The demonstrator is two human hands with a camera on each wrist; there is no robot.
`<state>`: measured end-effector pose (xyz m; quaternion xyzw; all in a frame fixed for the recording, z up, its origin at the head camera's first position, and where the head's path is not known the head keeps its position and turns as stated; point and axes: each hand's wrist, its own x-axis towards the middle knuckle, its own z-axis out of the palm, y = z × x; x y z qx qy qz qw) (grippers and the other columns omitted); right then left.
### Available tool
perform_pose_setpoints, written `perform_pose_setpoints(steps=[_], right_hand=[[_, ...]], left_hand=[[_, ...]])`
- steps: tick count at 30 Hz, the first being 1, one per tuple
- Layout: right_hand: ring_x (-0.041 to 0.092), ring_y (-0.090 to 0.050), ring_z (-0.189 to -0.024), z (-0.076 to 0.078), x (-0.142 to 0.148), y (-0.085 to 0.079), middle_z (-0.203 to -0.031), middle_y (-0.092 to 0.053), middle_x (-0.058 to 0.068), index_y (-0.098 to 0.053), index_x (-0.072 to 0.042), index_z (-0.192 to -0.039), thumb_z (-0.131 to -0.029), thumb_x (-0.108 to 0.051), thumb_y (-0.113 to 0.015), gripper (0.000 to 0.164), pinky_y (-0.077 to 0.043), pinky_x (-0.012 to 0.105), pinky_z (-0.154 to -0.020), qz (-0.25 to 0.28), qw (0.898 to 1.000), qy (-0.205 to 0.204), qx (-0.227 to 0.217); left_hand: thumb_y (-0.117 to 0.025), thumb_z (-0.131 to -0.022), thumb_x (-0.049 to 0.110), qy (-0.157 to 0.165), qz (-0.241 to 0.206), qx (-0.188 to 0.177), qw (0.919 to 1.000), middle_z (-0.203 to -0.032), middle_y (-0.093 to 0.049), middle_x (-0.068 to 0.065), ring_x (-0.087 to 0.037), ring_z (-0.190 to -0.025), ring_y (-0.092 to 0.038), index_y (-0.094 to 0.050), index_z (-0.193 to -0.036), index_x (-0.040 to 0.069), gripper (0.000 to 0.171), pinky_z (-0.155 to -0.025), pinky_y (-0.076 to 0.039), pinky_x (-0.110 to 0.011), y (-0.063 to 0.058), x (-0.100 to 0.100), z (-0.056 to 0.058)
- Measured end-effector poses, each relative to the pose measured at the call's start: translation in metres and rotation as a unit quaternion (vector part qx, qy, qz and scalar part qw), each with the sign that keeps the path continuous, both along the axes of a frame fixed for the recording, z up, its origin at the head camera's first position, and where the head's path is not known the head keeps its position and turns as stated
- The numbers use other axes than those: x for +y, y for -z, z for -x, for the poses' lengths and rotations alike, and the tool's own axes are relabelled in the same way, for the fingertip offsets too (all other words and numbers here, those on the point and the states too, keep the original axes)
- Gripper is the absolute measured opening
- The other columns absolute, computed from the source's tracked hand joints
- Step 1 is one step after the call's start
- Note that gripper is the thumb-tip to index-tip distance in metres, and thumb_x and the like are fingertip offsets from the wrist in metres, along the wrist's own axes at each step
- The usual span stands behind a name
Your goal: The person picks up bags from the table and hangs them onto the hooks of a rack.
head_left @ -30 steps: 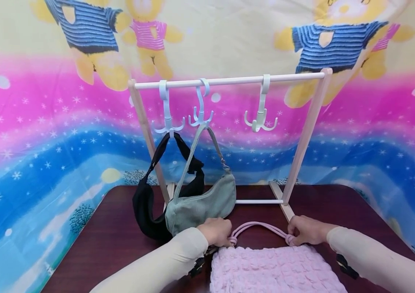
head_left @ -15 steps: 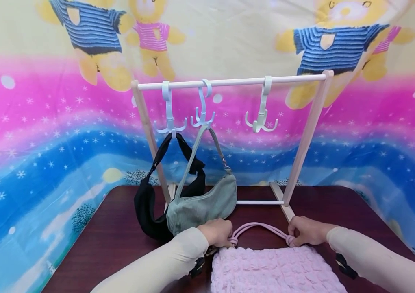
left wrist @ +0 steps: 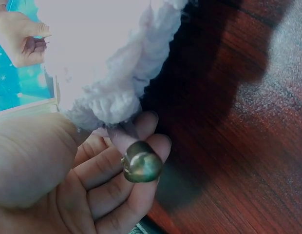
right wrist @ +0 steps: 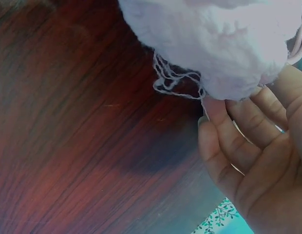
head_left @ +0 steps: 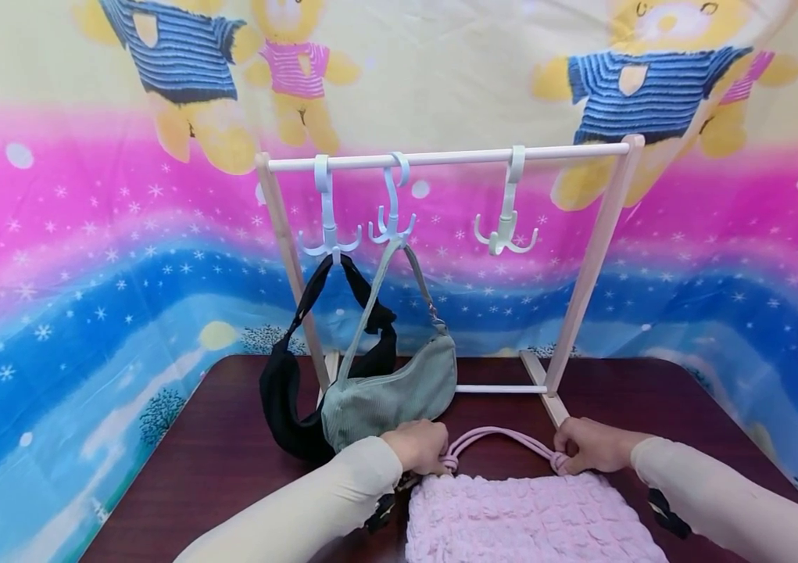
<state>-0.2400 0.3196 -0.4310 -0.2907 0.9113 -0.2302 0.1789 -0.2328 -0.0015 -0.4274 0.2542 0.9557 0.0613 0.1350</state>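
A pink chunky-knit handbag (head_left: 525,520) lies at the front of the table, its twin-cord handle (head_left: 500,430) arched away from me. My left hand (head_left: 416,446) grips the upper left corner by the handle's knot. At the other corner, my right hand (head_left: 595,444) pinches the bag beside the right knot. In the left wrist view a shiny metal cord end (left wrist: 142,163) sticks out by the left fingertips. Loose yarn strands (right wrist: 165,80) dangle from the bag near my right fingers in the right wrist view. The bag's lower part runs out of the head view.
A wooden rack (head_left: 588,266) stands behind the bag. From its rail (head_left: 441,158) hang two bluish hooks and a pale green one (head_left: 506,227). A black bag (head_left: 279,395) and a green corduroy bag (head_left: 391,403) hang on the left, close to my left hand.
The head view has shifted slightly, so the rack and backdrop appear a little to the right. Both hands and the pink handbag keep their places.
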Motion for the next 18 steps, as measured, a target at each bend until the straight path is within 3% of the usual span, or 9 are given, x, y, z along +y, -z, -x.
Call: perform_pose_setpoints(steps=[9, 18], right_hand=[[-0.003, -0.044, -0.056, 0.0019, -0.0010, 0.0007, -0.064, -0.054, -0.013, -0.068, -0.011, -0.073, -0.080, -0.011, -0.082, 0.016, -0.039, 0.019, -0.054, 0.008, 1.000, 0.004, -0.025], [-0.002, -0.044, -0.055, 0.0028, -0.0008, 0.0013, -0.064, -0.053, -0.013, -0.068, -0.012, -0.074, -0.081, -0.011, -0.082, 0.015, -0.038, 0.019, -0.054, 0.009, 0.999, 0.010, -0.033]], left_hand=[[-0.078, -0.088, 0.041, 0.010, 0.018, 0.015, 0.9997, -0.052, -0.023, 0.009, -0.009, -0.053, -0.034, -0.035, -0.055, 0.019, 0.059, -0.054, -0.034, -0.025, 0.0012, 0.0015, 0.0017], [-0.079, -0.087, 0.039, 0.006, 0.006, 0.003, 1.0000, -0.049, -0.023, 0.009, -0.008, -0.050, -0.033, -0.036, -0.053, 0.020, 0.059, -0.051, -0.031, -0.024, 0.0015, 0.0005, 0.0025]])
